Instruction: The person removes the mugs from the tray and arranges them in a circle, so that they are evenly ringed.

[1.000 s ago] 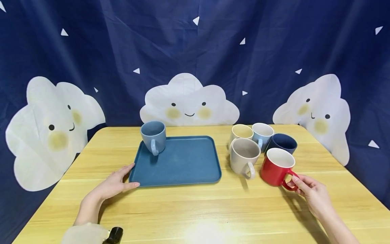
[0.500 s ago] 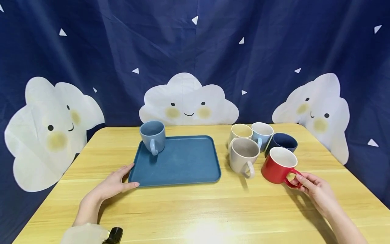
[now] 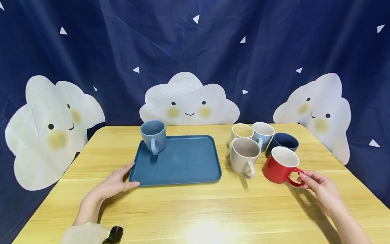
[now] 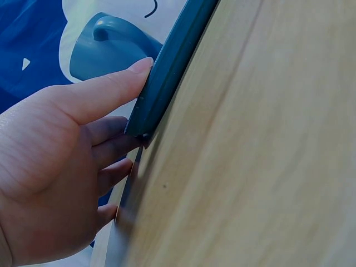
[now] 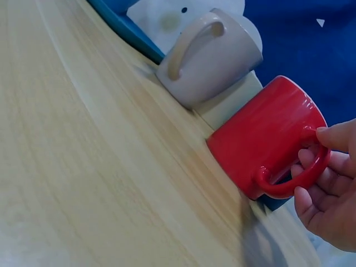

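My right hand (image 3: 321, 189) pinches the handle of a red mug (image 3: 278, 167) with a white inside, thumb on top and fingers curled through and under. In the right wrist view the red mug (image 5: 267, 133) leans in the tilted picture, its base close over the wood. At the left, my left hand (image 3: 112, 183) is spread at the near left corner of a blue tray (image 3: 182, 162). The left wrist view has the thumb on the rim of the tray (image 4: 167, 72), fingers extended along its edge. A grey-blue mug (image 3: 153, 137) stands on the tray's far left corner.
Left of the red mug stands a greyish-beige mug (image 3: 243, 156). Behind are a yellow-lined mug (image 3: 242, 130), a light blue mug (image 3: 263, 134) and a navy mug (image 3: 283, 140). The wooden table (image 3: 182, 210) ends at a dark blue cloud-print curtain (image 3: 170, 40).
My right hand has moved slightly right with the red mug, whose handle has swung a little to the right. The left hand, tray and other mugs have stayed in place.
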Demonstrator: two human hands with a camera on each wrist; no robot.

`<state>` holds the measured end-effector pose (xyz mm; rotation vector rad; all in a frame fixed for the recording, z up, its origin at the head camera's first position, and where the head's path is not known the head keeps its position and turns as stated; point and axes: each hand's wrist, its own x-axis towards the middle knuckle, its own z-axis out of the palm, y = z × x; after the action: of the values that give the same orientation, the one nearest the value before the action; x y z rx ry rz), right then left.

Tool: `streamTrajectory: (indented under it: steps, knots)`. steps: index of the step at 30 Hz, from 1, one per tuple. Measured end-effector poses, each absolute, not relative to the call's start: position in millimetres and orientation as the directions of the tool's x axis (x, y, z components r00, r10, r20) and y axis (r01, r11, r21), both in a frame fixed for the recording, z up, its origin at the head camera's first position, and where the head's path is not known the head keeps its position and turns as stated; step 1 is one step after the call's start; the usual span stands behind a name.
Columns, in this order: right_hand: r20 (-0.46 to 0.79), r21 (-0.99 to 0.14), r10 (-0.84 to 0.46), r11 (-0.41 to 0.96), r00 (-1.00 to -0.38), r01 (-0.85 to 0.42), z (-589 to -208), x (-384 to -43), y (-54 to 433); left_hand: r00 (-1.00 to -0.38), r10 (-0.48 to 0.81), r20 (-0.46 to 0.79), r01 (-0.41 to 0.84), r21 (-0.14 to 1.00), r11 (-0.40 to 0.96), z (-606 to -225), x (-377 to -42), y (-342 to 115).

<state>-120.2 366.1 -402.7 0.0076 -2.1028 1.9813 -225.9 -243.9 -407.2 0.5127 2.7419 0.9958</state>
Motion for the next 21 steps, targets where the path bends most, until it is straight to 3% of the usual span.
streamTrajectory:
  steps: [15,17,21]
  knots:
    - [0.19,-0.982,0.222,0.021,-0.956,-0.19,-398,-122,368,-0.923,0.382,-0.044,0.268,0.64,0.721,-406,-227,-244]
    - [0.195,-0.978,0.244,0.12,-0.95,-0.17,-396,-122,368,-0.923,0.382,-0.045,0.268,0.638,0.722,-406,-227,-244]
    - [0.243,-0.867,0.291,0.493,-0.925,-0.073,-391,-122,374,-0.924,0.38,-0.037,0.272,0.635,0.723,-406,-226,-245]
